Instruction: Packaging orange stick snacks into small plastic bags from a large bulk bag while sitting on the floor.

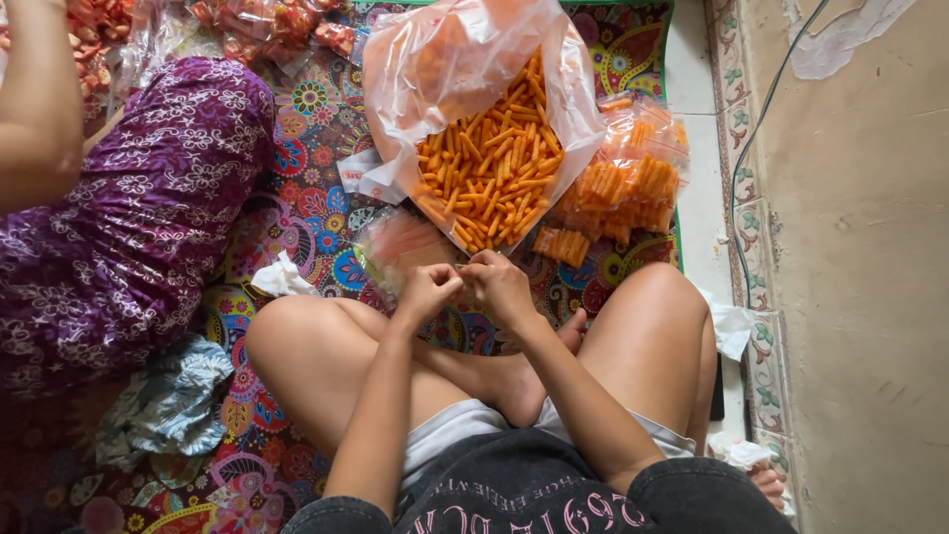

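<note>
Where both hands point(465, 287) meet, small bag point(400, 247).

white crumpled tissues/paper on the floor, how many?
3, maybe more hidden: tissue by left knee, tissue beside right knee, tissue at bottom right near foot.

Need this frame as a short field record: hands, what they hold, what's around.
left hand: pinching the small clear bag, closed
right hand: closed on the same bag's edge
big open bag: full of orange stick snacks, just ahead of the hands
filled small packs: piled right of the big bag
surface: patterned mat
other person: purple floral garment, at left
</note>
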